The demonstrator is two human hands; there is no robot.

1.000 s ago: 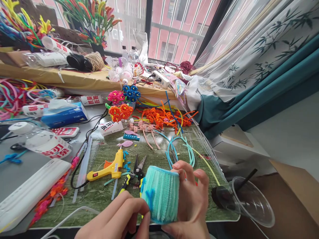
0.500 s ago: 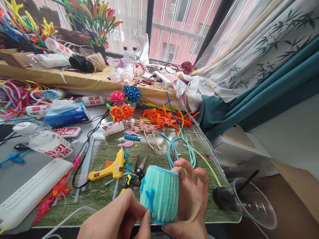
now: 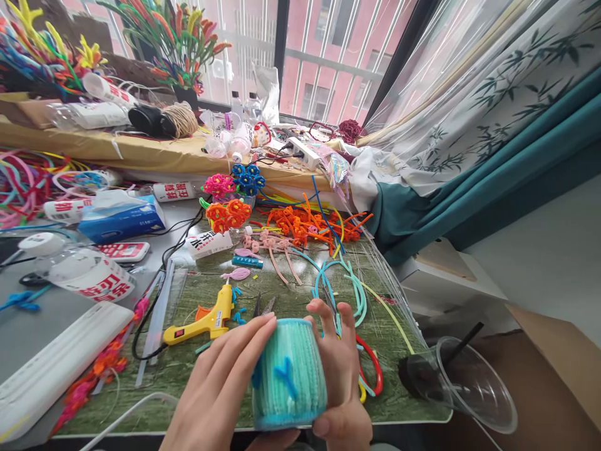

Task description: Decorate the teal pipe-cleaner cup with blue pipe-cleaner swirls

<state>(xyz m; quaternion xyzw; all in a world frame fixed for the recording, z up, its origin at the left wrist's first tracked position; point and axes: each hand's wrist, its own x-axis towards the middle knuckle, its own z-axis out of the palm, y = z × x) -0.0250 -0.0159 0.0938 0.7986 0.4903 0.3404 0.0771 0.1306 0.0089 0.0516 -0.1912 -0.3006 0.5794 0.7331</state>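
Note:
A turquoise cup-shaped holder (image 3: 300,351), wrapped in fuzzy pipe cleaners with blue rims, is held upright between both hands near the table's front edge. A blue Y-shaped pipe cleaner piece (image 3: 285,376) sits on its facing side. Another blue piece is partly covered at the left. My left hand (image 3: 220,382) lies along the holder's left side, fingers together at the upper edge and thumb low. My right hand (image 3: 342,376) grips it from the right, thumb at the bottom and fingers curled behind. Scissors (image 3: 263,307) show only their blades beyond my left hand.
A yellow glue gun (image 3: 211,316) lies left of the scissors. Turquoise pipe cleaners (image 3: 354,294) and a red loop (image 3: 375,369) lie near my right hand. Orange pipe cleaner pieces (image 3: 295,222) are piled behind. A clear plastic cup (image 3: 474,382) stands at the right, a water bottle (image 3: 89,272) at left.
My left hand has gone from a pinch at the holder's lower left to lying flat along its side. The holder has shifted slightly left and turned, bringing the Y piece nearer its middle.

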